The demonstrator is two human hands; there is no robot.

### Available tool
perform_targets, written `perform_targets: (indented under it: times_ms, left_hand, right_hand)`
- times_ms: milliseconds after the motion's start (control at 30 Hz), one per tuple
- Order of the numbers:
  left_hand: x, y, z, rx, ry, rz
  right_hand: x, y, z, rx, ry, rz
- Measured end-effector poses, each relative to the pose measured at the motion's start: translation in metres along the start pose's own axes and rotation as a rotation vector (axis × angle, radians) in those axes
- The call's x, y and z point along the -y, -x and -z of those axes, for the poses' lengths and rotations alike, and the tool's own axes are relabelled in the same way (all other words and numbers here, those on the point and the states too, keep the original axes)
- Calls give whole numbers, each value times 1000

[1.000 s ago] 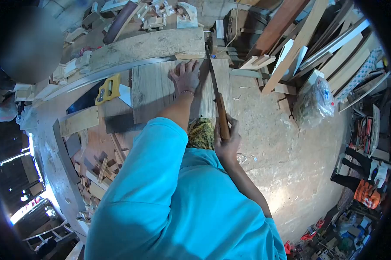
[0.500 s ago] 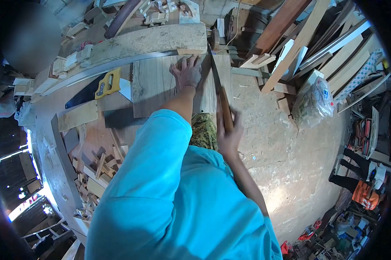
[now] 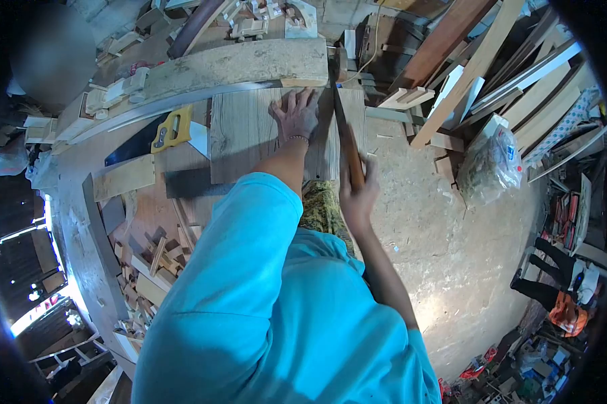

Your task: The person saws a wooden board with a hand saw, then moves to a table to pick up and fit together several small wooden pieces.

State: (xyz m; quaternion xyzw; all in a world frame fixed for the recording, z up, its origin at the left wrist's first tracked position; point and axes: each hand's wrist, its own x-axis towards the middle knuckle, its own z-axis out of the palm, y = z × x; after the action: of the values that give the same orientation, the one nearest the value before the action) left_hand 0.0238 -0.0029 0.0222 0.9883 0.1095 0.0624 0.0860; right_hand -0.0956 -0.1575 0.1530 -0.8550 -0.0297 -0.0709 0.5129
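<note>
My left hand [image 3: 298, 118] lies on a wood-grained board [image 3: 241, 131], fingers spread, pressing near its right half. In my right hand [image 3: 360, 195] is a hand saw [image 3: 348, 145] with a long brown wooden grip, and the fingers are wrapped round its near end. Its dark, narrow blade runs away from me across the board's right part, just right of my left hand. How deep the blade sits in the wood cannot be made out. Left of the board rests another hand saw with a yellow handle [image 3: 173, 130], untouched.
A thick timber beam [image 3: 243, 62] crosses behind the board. Wood offcuts [image 3: 159, 259] are heaped at the left. Planks [image 3: 445, 74] lean at the right beside a filled plastic bag [image 3: 495, 165]. A person in dark trousers [image 3: 549, 273] is at the far right.
The whole view has shifted slightly, moving the scene a little right. My left hand stays on the board, and my right hand still grips the saw at nearly the same spot.
</note>
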Motion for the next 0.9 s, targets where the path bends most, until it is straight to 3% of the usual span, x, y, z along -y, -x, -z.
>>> perform_targets:
  times_ms: [100, 233, 300, 367, 533, 600, 700, 733, 900]
  left_hand:
    - [4, 2, 5, -17, -21, -9]
    - [0, 0, 7, 63, -11, 5]
    - [-2, 4, 5, 26, 45, 24]
    - [-6, 5, 13, -95, 92, 14]
    - [6, 2, 4, -45, 80, 30]
    - [4, 3, -8, -136, -54, -33]
    - [1, 0, 3, 20, -84, 3]
    - [2, 1, -1, -86, -56, -29]
    - [-7, 7, 8, -103, 92, 7]
  right_hand:
    - [-10, -44, -38, -16, -85, -1]
    - [5, -28, -10, -27, -82, 80]
    - [23, 20, 15, 13, 33, 21]
    - [7, 33, 16, -9, -42, 3]
    - [-5, -17, -21, -17, -80, 54]
    - [-7, -31, -24, 15, -99, -21]
    - [27, -1, 5, 43, -49, -70]
    - [23, 20, 13, 17, 24, 7]
    - [4, 14, 8, 4, -15, 27]
